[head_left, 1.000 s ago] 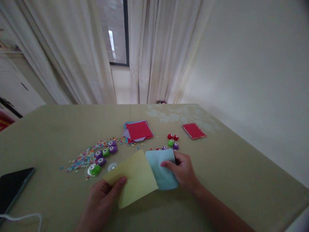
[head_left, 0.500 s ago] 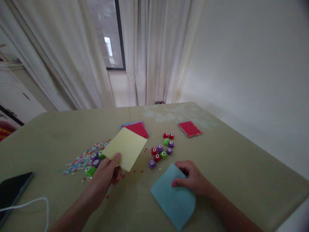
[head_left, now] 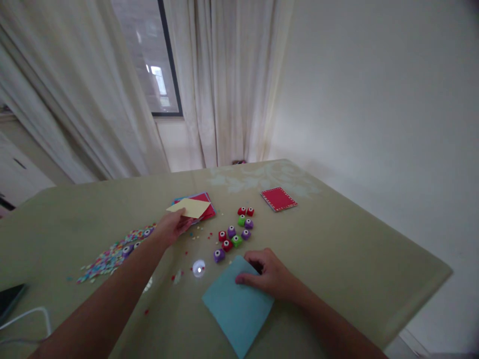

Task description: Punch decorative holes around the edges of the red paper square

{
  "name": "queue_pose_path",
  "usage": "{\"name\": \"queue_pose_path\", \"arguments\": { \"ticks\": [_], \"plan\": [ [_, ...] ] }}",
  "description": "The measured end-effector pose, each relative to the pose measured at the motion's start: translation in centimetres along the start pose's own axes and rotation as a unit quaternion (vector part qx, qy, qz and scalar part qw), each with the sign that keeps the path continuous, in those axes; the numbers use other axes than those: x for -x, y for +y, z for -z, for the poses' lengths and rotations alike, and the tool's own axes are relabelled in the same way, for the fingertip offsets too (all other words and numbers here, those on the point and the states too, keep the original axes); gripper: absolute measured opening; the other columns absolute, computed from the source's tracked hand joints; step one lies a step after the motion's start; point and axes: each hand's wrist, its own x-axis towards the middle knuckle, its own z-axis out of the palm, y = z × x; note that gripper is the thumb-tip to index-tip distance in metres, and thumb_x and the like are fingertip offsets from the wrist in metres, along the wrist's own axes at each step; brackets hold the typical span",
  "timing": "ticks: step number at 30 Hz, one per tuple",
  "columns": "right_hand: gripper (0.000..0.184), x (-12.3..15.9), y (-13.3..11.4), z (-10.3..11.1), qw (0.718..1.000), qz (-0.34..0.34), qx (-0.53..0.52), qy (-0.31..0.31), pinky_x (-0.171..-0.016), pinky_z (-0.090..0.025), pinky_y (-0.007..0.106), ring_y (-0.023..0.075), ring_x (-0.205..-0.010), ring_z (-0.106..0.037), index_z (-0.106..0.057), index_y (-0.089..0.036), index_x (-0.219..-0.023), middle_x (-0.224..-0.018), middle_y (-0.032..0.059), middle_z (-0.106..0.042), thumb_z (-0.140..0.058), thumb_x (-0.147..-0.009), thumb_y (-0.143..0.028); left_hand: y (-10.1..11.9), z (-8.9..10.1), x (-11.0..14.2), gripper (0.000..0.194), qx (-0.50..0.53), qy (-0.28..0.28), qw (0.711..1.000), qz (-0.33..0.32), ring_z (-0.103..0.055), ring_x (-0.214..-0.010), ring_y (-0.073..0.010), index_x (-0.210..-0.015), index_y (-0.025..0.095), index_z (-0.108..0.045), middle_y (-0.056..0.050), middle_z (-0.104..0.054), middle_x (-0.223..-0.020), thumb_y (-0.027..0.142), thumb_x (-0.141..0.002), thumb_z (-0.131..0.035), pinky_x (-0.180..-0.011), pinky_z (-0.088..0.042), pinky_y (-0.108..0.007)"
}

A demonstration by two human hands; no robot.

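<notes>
My left hand [head_left: 170,228] is stretched forward, pinching a yellow paper sheet [head_left: 190,207] just above the stack of coloured papers [head_left: 207,208] with a red sheet on top. My right hand [head_left: 266,273] is curled at the far edge of a light blue paper sheet [head_left: 236,308] that lies flat on the table near me. Several small red, purple and green craft punches [head_left: 234,234] sit between the two hands.
The olive table [head_left: 337,239] carries a scatter of coloured paper bits and more punches [head_left: 112,252] at left, a red card with a dotted border [head_left: 279,198] at right, and a phone with a white cable [head_left: 11,304] at the left edge. Curtains and a wall stand behind.
My left hand has carried the yellow sheet away from me, out over the paper stack. My right hand has brought the blue sheet down flat on the table. The view has turned left.
</notes>
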Motion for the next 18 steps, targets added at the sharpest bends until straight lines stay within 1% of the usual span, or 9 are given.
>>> {"name": "queue_pose_path", "arguments": {
  "ticks": [6, 8, 10, 11, 13, 15, 16, 17, 18],
  "plan": [
    [0.050, 0.2, -0.3, 0.1, 1.000, 0.012, -0.002, -0.017, -0.056, -0.025, 0.026, 0.0094, -0.059, -0.036, -0.049, -0.020, -0.065, -0.061, -0.0084, -0.039, -0.086, -0.084, -0.048, -0.2, 2.0, 0.2, 0.040, -0.102, -0.018, 0.995, 0.004, -0.071, -0.117, -0.0276, -0.140, 0.019, -0.065, -0.012, -0.068, -0.140, 0.039, -0.106, -0.072, -0.097, -0.063, -0.049],
    [0.050, 0.3, -0.4, 0.2, 1.000, 0.007, -0.012, -0.022, -0.056, -0.026, 0.026, 0.0095, -0.059, -0.037, -0.051, -0.020, -0.066, -0.062, -0.0083, -0.040, -0.087, -0.084, -0.049, -0.7, 2.8, 0.5, 0.039, -0.147, -0.028, 0.989, -0.008, -0.072, -0.114, -0.0268, -0.139, 0.019, -0.066, -0.012, -0.068, -0.138, 0.039, -0.106, -0.072, -0.095, -0.064, -0.048],
    [0.050, 0.4, -0.5, 0.2, 1.000, 0.000, -0.025, -0.018, -0.056, -0.026, 0.026, 0.0099, -0.060, -0.037, -0.052, -0.020, -0.066, -0.063, -0.0080, -0.040, -0.088, -0.083, -0.050, -1.5, 3.9, 1.0, 0.036, -0.198, -0.039, 0.979, -0.033, -0.073, -0.108, -0.0244, -0.135, 0.018, -0.067, -0.010, -0.071, -0.131, 0.040, -0.106, -0.071, -0.091, -0.065, -0.045],
    [0.050, 0.4, -0.5, 0.2, 0.999, -0.004, -0.031, -0.015, -0.056, -0.026, 0.026, 0.0101, -0.060, -0.037, -0.052, -0.020, -0.066, -0.063, -0.0079, -0.040, -0.088, -0.082, -0.051, -1.9, 4.4, 1.2, 0.034, -0.224, -0.044, 0.972, -0.052, -0.074, -0.102, -0.0223, -0.130, 0.017, -0.069, -0.009, -0.073, -0.125, 0.041, -0.107, -0.071, -0.087, -0.065, -0.043],
    [0.050, 0.4, -0.7, 0.2, 0.999, -0.012, -0.046, -0.013, -0.056, -0.027, 0.026, 0.0104, -0.061, -0.037, -0.053, -0.020, -0.066, -0.063, -0.0075, -0.041, -0.089, -0.081, -0.052, -2.7, 5.3, 1.7, 0.033, -0.277, -0.053, 0.954, -0.104, -0.075, -0.087, -0.0203, -0.113, 0.015, -0.074, -0.007, -0.077, -0.105, 0.047, -0.104, -0.073, -0.077, -0.064, -0.037],
    [0.049, 0.4, -0.7, 0.1, 0.998, -0.017, -0.058, -0.016, -0.055, -0.028, 0.025, 0.0104, -0.061, -0.038, -0.054, -0.020, -0.067, -0.064, -0.0073, -0.043, -0.089, -0.080, -0.052, -3.0, 5.8, 1.9, 0.039, -0.328, -0.061, 0.927, -0.170, -0.076, -0.081, -0.0243, -0.092, 0.017, -0.076, -0.006, -0.078, -0.085, 0.056, -0.094, -0.079, -0.071, -0.062, -0.035],
    [0.049, 0.4, -0.7, 0.0, 0.998, -0.018, -0.062, -0.016, -0.055, -0.028, 0.025, 0.0104, -0.061, -0.038, -0.055, -0.020, -0.068, -0.064, -0.0073, -0.043, -0.090, -0.080, -0.052, -3.0, 5.9, 1.9, 0.039, -0.352, -0.063, 0.911, -0.206, -0.077, -0.086, -0.0285, -0.084, 0.019, -0.076, -0.007, -0.078, -0.081, 0.058, -0.088, -0.083, -0.073, -0.062, -0.037],
    [0.049, 0.4, -0.7, -0.1, 0.998, -0.020, -0.064, -0.016, -0.055, -0.027, 0.025, 0.0103, -0.061, -0.038, -0.055, -0.020, -0.068, -0.064, -0.0073, -0.043, -0.090, -0.080, -0.052, -2.9, 5.9, 1.7, 0.038, -0.374, -0.065, 0.893, -0.242, -0.077, -0.096, -0.0332, -0.082, 0.021, -0.076, -0.009, -0.080, -0.084, 0.058, -0.082, -0.086, -0.080, -0.062, -0.039],
    [0.049, 0.3, -0.7, -0.2, 0.998, -0.022, -0.065, -0.016, -0.055, -0.027, 0.025, 0.0103, -0.061, -0.038, -0.055, -0.019, -0.067, -0.064, -0.0073, -0.043, -0.090, -0.079, -0.052, -2.9, 5.8, 1.6, 0.035, -0.393, -0.066, 0.874, -0.277, -0.075, -0.109, -0.0375, -0.084, 0.023, -0.078, -0.011, -0.082, -0.094, 0.055, -0.077, -0.088, -0.090, -0.061, -0.041]
  ]
}}
